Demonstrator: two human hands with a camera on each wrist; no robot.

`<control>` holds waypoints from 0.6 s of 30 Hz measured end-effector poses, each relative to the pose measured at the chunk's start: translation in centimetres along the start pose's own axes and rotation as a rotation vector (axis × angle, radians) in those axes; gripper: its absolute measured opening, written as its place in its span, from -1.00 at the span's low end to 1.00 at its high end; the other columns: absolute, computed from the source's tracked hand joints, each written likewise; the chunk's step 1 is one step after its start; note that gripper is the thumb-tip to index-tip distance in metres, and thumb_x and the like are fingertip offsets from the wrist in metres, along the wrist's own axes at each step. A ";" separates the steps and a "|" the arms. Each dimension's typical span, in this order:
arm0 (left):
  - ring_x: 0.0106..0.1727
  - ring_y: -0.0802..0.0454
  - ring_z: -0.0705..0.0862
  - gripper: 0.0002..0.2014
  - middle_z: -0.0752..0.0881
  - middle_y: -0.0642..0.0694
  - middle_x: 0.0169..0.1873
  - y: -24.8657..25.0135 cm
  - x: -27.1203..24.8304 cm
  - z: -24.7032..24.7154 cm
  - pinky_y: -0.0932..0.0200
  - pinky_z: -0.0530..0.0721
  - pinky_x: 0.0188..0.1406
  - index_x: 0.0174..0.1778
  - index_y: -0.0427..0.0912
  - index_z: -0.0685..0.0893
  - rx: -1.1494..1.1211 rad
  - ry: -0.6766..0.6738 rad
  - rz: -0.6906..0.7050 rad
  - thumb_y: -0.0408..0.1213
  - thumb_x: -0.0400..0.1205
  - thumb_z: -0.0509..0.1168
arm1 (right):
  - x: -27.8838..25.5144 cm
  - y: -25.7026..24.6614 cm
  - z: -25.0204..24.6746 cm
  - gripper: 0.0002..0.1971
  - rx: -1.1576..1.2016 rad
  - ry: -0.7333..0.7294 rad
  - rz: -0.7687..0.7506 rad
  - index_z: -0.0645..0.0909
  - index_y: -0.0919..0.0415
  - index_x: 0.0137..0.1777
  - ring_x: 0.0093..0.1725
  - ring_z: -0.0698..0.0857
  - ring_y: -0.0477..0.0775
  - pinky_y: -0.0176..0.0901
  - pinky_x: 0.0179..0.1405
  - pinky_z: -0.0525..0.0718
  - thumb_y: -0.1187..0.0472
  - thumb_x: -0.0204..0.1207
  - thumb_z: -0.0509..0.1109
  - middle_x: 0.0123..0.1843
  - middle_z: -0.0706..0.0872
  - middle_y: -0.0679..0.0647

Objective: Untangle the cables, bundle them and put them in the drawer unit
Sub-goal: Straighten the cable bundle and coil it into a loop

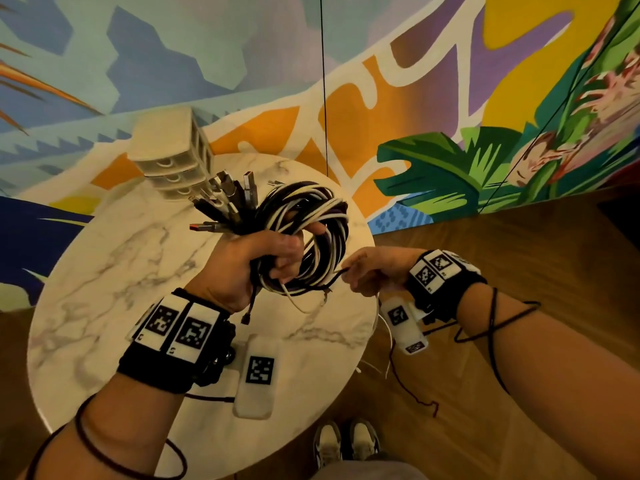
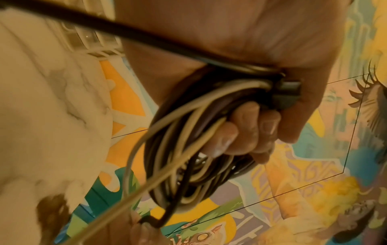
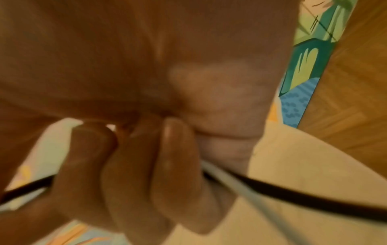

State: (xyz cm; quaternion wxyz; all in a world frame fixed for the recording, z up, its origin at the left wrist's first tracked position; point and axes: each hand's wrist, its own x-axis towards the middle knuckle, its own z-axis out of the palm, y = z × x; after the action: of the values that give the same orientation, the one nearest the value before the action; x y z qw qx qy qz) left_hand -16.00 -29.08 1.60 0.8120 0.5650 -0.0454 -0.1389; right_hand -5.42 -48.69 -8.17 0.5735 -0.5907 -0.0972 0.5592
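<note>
My left hand (image 1: 273,258) grips a coil of black and white cables (image 1: 311,216) above the round marble table (image 1: 104,271); the plug ends (image 1: 225,199) fan out up and left of my fist. In the left wrist view my curled fingers (image 2: 240,126) wrap the cable coil (image 2: 188,149). My right hand (image 1: 367,271), just right of the coil, pinches a loose black cable end (image 1: 337,277). In the right wrist view my fingers (image 3: 146,165) close over a black cable (image 3: 303,199) and a white cable (image 3: 251,195). The beige drawer unit (image 1: 173,150) stands at the table's far edge, drawers closed.
A painted mural wall (image 1: 450,98) rises behind the table. Wooden floor (image 1: 519,237) lies to the right. My shoes (image 1: 346,441) show below the table's near edge. Thin dark cords (image 1: 498,323) loop around both forearms, and a thin red cord (image 1: 412,393) hangs toward the floor.
</note>
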 end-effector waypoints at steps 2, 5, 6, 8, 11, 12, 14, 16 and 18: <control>-0.58 0.13 0.30 -0.73 0.38 0.02 -0.58 0.3 -0.3 -0.4 0.24 0.28 -0.56 -0.06 -0.22 0.77 0.027 -0.034 0.006 -0.27 0.34 0.39 | -0.6 -0.1 -0.9 -0.85 0.034 -0.014 -0.024 0.60 0.23 -0.53 -0.66 0.28 -0.14 -0.40 -0.65 0.23 0.28 0.18 0.49 -0.66 0.38 -0.04; -0.59 0.12 0.30 -0.71 0.37 0.01 -0.59 0.3 -0.4 -0.7 0.25 0.30 -0.57 -0.05 -0.26 0.76 0.052 -0.004 0.026 -0.26 0.34 0.39 | -1.0 0.0 -1.8 -0.68 0.119 -0.088 -0.027 0.62 0.24 -0.46 -0.63 0.20 -0.17 -0.39 -0.66 0.15 0.09 0.08 0.69 -0.64 0.29 -0.09; -0.59 0.12 0.29 -0.72 0.37 0.01 -0.59 0.3 -0.4 -0.7 0.25 0.30 -0.57 -0.05 -0.26 0.76 0.043 0.021 0.028 -0.28 0.36 0.34 | -0.9 0.0 -1.8 -0.61 0.146 -0.088 -0.039 0.59 0.23 -0.43 -0.60 0.17 -0.16 -0.37 -0.65 0.13 -0.01 0.11 0.70 -0.61 0.27 -0.09; -0.59 0.12 0.29 -0.71 0.37 0.01 -0.59 0.3 -0.2 -0.7 0.23 0.26 -0.57 -0.05 -0.28 0.75 0.021 0.056 0.040 -0.28 0.38 0.29 | -0.5 0.3 -1.6 -0.61 0.147 -0.007 -0.050 0.50 0.18 -0.46 -0.58 0.12 -0.13 -0.31 -0.62 0.07 -0.04 0.29 0.60 -0.57 0.23 -0.05; -0.59 0.12 0.28 -0.71 0.38 0.01 -0.59 0.5 -0.1 -0.5 0.22 0.26 -0.57 -0.04 -0.28 0.76 0.000 0.061 0.069 -0.29 0.39 0.27 | 0.3 1.3 -0.3 -0.63 -0.044 0.075 0.015 0.51 0.17 -0.49 -0.62 0.22 -0.12 -0.29 -0.59 0.13 0.17 0.58 0.36 -0.59 0.35 -0.01; -0.58 0.12 0.29 -0.71 0.38 0.01 -0.59 0.5 0.0 -0.4 0.23 0.27 -0.57 -0.04 -0.28 0.76 -0.007 0.049 0.070 -0.29 0.39 0.27 | 0.5 1.6 0.4 -0.62 -0.133 0.050 0.049 0.52 0.17 -0.47 -0.62 0.25 -0.12 -0.29 -0.58 0.16 0.21 0.63 0.30 -0.59 0.38 -0.02; -0.58 0.12 0.30 -0.72 0.38 0.00 -0.59 0.6 0.1 0.1 0.24 0.29 -0.57 -0.03 -0.28 0.75 -0.006 0.009 0.070 -0.31 0.41 0.26 | 1.1 1.5 2.0 -0.63 -0.304 -0.007 0.092 0.51 0.17 -0.44 -0.58 0.25 -0.09 -0.25 -0.53 0.19 0.18 0.64 0.30 -0.54 0.37 0.01; -0.59 0.08 0.29 -0.73 0.37 -0.03 -0.59 0.1 0.0 0.3 0.21 0.27 -0.58 -0.04 -0.31 0.73 0.018 -0.029 0.056 -0.32 0.41 0.27 | 1.0 0.0 3.2 -0.68 -0.445 0.017 0.064 0.52 0.16 -0.44 -0.57 0.26 -0.08 -0.19 -0.49 0.23 0.17 0.56 0.37 -0.51 0.37 0.06; -0.60 0.04 0.30 -0.75 0.37 -0.07 -0.60 -0.5 -0.4 0.5 0.19 0.26 -0.58 -0.05 -0.35 0.73 0.096 -0.056 0.016 -0.32 0.40 0.31 | 0.3 -2.2 3.4 -0.72 -0.638 0.129 0.038 0.54 0.29 -0.38 -0.54 0.34 -0.07 -0.04 -0.40 0.35 0.32 0.59 0.31 -0.52 0.44 0.12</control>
State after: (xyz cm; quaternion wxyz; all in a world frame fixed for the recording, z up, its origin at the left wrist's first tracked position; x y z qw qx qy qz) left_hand -16.63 -29.62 1.32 0.7836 0.5987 -0.0791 -0.1459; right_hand -6.79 -45.85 -5.68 0.3541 -0.7766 -0.2199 0.4724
